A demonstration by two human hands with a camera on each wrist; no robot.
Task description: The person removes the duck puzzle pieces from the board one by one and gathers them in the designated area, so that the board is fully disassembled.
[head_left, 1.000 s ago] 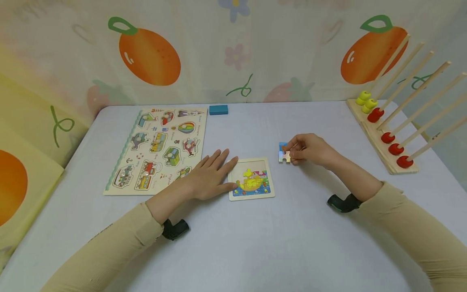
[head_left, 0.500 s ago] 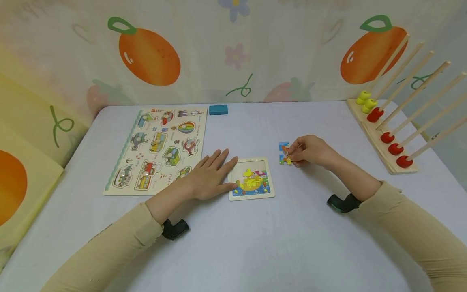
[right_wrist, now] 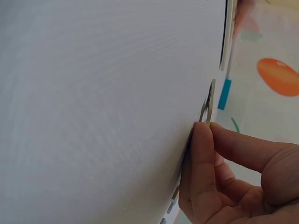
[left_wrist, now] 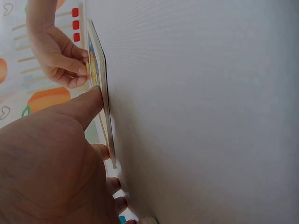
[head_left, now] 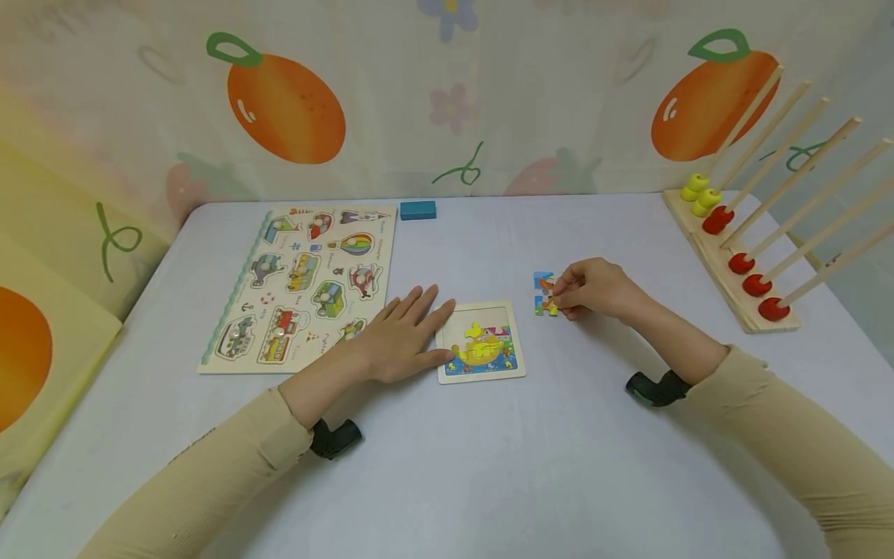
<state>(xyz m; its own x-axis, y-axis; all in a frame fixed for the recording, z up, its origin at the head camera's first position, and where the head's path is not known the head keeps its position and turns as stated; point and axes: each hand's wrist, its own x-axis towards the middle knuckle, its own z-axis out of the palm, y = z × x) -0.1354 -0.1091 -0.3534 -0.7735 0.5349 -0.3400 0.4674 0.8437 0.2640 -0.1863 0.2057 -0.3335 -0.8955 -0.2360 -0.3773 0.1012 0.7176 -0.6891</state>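
A small square puzzle tray (head_left: 482, 380) lies on the white tabletop, partly filled with jigsaw pieces that form a yellow duck (head_left: 480, 353) on blue. My left hand (head_left: 394, 341) lies with straight, spread fingers at its left side, the thumb resting on the frame. Right of the tray, my right hand (head_left: 594, 287) pinches a jigsaw piece (head_left: 543, 293) with blue, orange and yellow print between thumb and fingers. From the right wrist view, the held jigsaw piece (right_wrist: 210, 100) shows edge-on, tilted close over the table; fingers hide part of it.
A large peg puzzle board (head_left: 307, 287) with vehicle shapes lies to the left, partly under my left forearm. A blue block (head_left: 418, 210) sits at the back edge. On the right stands a wooden rack (head_left: 740, 287) with tall pegs and red and yellow beads.
My right hand has shifted very slightly to the right and down. The jigsaw piece at its fingertips now shows blue, orange and yellow print where a paler lower part showed. My left hand stays put.
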